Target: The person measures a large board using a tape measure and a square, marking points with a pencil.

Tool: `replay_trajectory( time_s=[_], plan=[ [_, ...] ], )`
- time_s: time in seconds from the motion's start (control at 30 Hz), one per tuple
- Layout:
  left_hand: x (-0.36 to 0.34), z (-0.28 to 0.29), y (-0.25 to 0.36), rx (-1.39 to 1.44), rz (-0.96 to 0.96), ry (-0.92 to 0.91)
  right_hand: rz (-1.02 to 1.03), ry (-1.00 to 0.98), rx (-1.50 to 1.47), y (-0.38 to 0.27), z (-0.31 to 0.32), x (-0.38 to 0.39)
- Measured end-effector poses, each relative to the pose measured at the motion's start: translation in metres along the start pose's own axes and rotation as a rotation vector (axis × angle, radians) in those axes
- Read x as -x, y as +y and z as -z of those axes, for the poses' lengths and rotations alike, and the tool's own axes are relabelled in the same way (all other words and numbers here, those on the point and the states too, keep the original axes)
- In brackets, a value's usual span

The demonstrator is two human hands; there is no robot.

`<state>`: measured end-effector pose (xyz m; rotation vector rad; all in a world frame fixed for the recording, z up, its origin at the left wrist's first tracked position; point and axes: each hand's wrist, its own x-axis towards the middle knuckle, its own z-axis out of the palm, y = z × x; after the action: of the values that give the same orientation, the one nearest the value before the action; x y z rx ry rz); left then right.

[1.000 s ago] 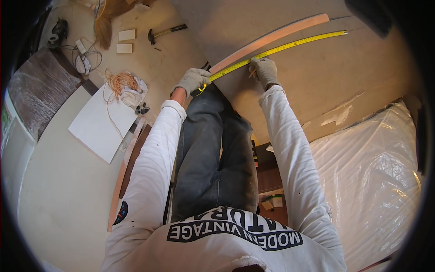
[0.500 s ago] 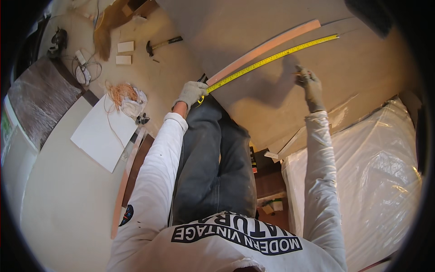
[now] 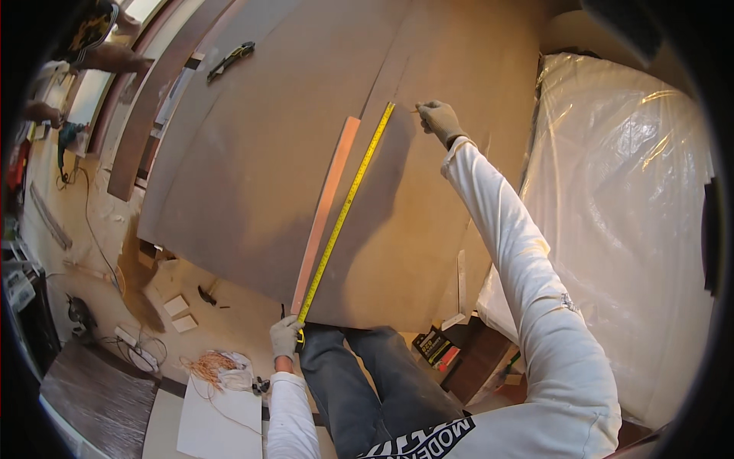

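My gloved left hand (image 3: 287,337) is closed on a yellow tape measure (image 3: 300,336) at the near edge of a large brown board (image 3: 252,191). The tape's yellow blade (image 3: 348,203) runs out over the board, away from me. Left of it lies a narrow reddish wooden strip (image 3: 327,210), almost parallel to the blade. Stretched far forward, my gloved right hand (image 3: 440,122) pinches a thin pencil-like stick (image 3: 417,110), just right of the blade's far end. A faint dark line continues on the board beyond that end.
Clear plastic sheeting (image 3: 612,229) covers a bulky form on the right. A black-and-yellow cutter (image 3: 231,61) lies on the board's far left. Left lie a hammer (image 3: 207,295), two white blocks (image 3: 180,314), and orange string (image 3: 210,369). Another person's hand (image 3: 44,113) is near a green drill (image 3: 69,138).
The view has swung toward the board's far left, bringing in the other person. My right hand has moved closer to the blade's far end. My left hand still holds the tape measure.
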<state>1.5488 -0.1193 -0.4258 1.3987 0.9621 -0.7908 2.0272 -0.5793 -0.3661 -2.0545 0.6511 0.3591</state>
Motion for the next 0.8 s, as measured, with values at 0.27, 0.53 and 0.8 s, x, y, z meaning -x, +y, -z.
replay_trajectory(
  time_s=[0.27,0.53,0.8],
  plan=[
    [0.008,-0.005,0.014,-0.023,0.022,0.027,0.001,-0.095,0.166,-0.029,-0.028,-0.044],
    [0.008,-0.005,0.01,0.039,0.063,0.046,0.147,-0.08,0.455,-0.03,-0.053,-0.095],
    [0.008,-0.006,0.013,0.098,0.083,0.061,0.065,-0.065,0.477,-0.031,-0.065,-0.103]
  ],
)
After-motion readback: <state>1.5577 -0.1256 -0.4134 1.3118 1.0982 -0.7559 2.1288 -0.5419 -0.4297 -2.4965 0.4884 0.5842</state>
